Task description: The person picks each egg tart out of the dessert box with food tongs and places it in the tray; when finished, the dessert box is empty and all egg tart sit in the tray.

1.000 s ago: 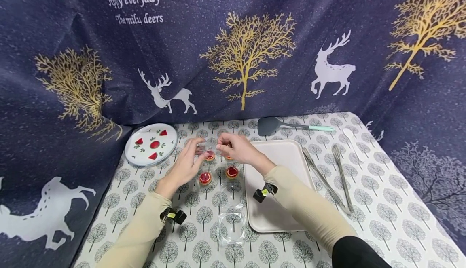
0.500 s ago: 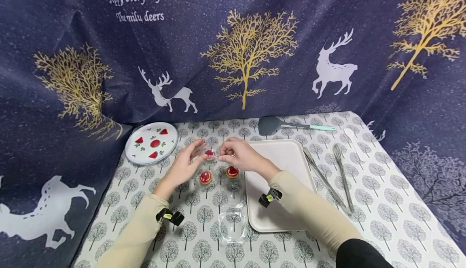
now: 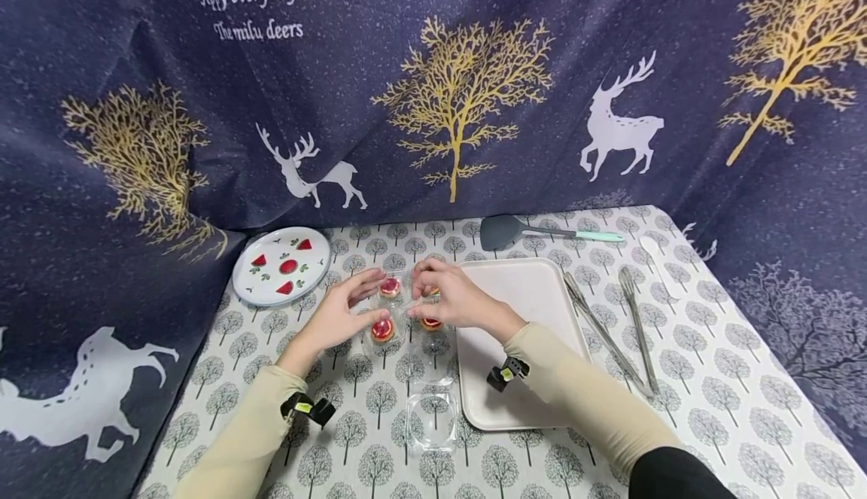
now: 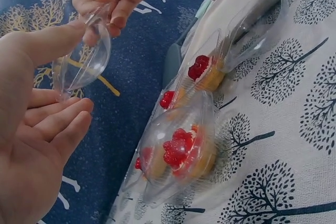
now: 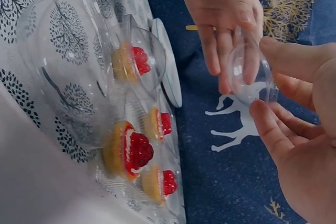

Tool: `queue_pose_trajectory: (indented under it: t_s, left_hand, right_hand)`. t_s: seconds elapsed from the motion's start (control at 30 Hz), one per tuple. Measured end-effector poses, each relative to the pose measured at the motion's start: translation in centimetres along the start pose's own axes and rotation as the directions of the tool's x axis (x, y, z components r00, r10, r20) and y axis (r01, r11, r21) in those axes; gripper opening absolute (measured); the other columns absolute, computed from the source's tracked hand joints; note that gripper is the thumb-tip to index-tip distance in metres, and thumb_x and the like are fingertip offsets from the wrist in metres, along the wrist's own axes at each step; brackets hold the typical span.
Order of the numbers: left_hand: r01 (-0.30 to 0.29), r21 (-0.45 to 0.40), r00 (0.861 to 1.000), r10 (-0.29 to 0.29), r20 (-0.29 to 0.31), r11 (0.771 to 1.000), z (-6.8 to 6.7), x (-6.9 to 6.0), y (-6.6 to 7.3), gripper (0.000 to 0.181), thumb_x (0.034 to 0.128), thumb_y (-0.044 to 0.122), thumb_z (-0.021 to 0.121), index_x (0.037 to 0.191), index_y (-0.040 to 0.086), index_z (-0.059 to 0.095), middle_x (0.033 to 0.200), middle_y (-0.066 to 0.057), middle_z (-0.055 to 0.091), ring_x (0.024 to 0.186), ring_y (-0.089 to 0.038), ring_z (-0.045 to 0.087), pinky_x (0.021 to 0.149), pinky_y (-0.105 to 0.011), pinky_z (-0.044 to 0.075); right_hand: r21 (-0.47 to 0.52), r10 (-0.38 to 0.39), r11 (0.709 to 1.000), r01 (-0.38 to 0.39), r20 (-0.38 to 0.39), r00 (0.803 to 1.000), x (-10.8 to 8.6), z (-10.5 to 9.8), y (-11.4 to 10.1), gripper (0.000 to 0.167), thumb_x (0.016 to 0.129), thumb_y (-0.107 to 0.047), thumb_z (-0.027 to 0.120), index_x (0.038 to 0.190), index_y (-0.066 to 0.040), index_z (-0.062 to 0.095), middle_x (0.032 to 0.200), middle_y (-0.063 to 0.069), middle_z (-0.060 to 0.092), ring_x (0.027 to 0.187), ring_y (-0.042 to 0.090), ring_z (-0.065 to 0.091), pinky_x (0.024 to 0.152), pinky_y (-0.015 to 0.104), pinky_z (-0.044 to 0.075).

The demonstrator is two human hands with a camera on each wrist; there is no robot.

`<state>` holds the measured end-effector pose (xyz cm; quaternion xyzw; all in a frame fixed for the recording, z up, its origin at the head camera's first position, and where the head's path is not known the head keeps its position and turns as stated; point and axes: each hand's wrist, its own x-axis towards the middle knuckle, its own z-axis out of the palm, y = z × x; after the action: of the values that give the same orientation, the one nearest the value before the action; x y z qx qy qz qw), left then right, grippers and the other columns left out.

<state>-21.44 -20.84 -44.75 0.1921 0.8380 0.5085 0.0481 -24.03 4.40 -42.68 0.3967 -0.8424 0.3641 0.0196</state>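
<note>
A clear domed plastic lid (image 4: 86, 61) is held up between both hands above the tarts. The left hand (image 3: 339, 309) grips its edges with thumb and fingers spread apart. On the other side, the right hand (image 3: 452, 294) pinches the lid (image 5: 251, 72) by its edges. Below stand several small red-topped tarts in clear plastic: back left (image 3: 390, 287), front left (image 3: 382, 330) and front right (image 3: 431, 324), the last partly behind the right hand. A clear dome (image 4: 181, 135) covers the front left tart.
Empty clear domed sections (image 3: 432, 418) lie nearer the front. Right of the tarts is a beige tray (image 3: 528, 401), then tongs (image 3: 606, 333), a whisk-like tool (image 3: 637, 330) and a white spoon (image 3: 658, 269). A grey spatula (image 3: 501, 233) lies behind; a watermelon-patterned plate (image 3: 311, 277) stands at the left.
Both hands have come slightly nearer the front with the clear lid, and their fingers have spread wider around it. The back left tart shows more fully.
</note>
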Motion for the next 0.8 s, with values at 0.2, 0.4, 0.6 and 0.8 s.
queue_pose_trajectory:
  t_s: [0.2,0.4,0.6,0.8]
  left_hand:
    - [-0.004,0.021,1.000,0.004,0.018,1.000,-0.2,-0.7,2.3,0.076,0.0824,0.008,0.076,0.145,-0.006,0.035,0.143,-0.024,0.049,0.129,-0.042,0.049,0.112,-0.048,0.038]
    - [-0.042,0.029,0.999,0.041,0.025,0.999,-0.4,-1.4,3.9,0.074,0.0814,0.004,0.076,0.143,-0.008,0.037,0.140,-0.027,0.050,0.126,-0.042,0.052,0.110,-0.049,0.040]
    - [-0.068,0.041,0.998,0.067,0.012,0.997,-0.2,-1.2,0.8,0.078,0.0792,0.009,0.079,0.145,0.003,0.039,0.143,-0.018,0.050,0.126,-0.041,0.053,0.110,-0.048,0.041]
    - [-0.092,0.047,0.996,0.091,0.016,0.995,-0.1,-1.6,0.0,0.077,0.0789,0.016,0.081,0.145,0.007,0.042,0.142,-0.016,0.052,0.126,-0.041,0.052,0.110,-0.047,0.041]
  right_hand:
    - [0.002,0.073,0.997,-0.073,-0.030,0.997,0.1,0.3,0.2,0.079,0.071,-0.036,0.086,0.134,-0.001,0.053,0.124,0.010,0.056,0.087,0.012,0.064,0.085,0.032,0.056]
    - [0.024,0.105,0.994,-0.105,0.030,0.994,0.1,0.2,0.2,0.087,0.073,-0.040,0.084,0.140,0.001,0.046,0.114,0.010,0.063,0.093,0.018,0.064,0.089,0.041,0.056]
    - [0.028,0.133,0.990,-0.135,0.070,0.989,0.0,0.4,-0.1,0.087,0.072,-0.042,0.084,0.140,-0.002,0.048,0.120,0.015,0.061,0.097,0.020,0.064,0.088,0.039,0.056]
    - [0.006,0.163,0.986,-0.164,0.089,0.983,-0.3,1.0,-0.2,0.088,0.071,-0.043,0.084,0.142,-0.006,0.048,0.127,0.014,0.057,0.100,0.019,0.064,0.087,0.036,0.056]
